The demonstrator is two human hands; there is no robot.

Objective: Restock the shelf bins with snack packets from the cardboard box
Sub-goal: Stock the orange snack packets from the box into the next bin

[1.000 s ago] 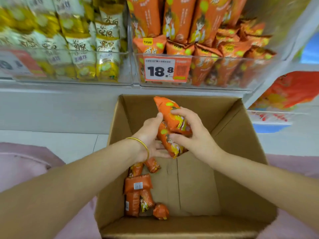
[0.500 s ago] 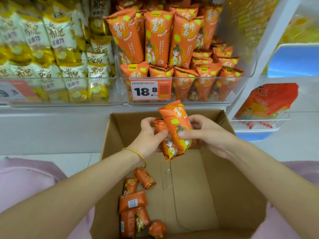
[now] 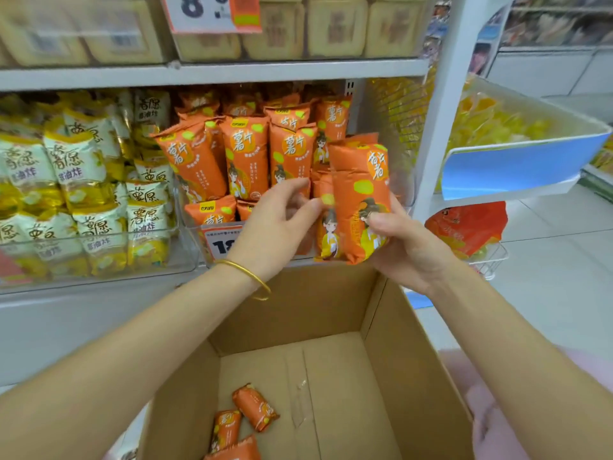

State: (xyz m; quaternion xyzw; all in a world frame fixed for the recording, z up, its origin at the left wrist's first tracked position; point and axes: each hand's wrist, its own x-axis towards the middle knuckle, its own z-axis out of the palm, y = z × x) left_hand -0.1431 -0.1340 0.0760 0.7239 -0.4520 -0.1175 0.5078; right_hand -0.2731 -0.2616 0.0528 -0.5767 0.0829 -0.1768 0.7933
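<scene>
My right hand (image 3: 408,247) grips two orange snack packets (image 3: 360,207) upright, just in front of the clear shelf bin (image 3: 195,237) that holds several matching orange packets (image 3: 245,161). My left hand (image 3: 275,224), with a gold bangle on the wrist, has loose fingers, and its thumb touches the left edge of the held packets. Below my arms stands the open cardboard box (image 3: 418,343), with a few orange packets (image 3: 255,406) lying on its bottom at the near left.
A clear bin of yellow-white packets (image 3: 99,210) sits left of the orange bin. A shelf board (image 3: 212,73) runs above, with beige packs on it. A white upright post (image 3: 441,104) and a blue-fronted side tray (image 3: 510,167) stand to the right.
Both hands lifted the two orange packets out of the box and up to the front of the orange bin. My view tilted up to the shelf. My left hand's grip has loosened.
</scene>
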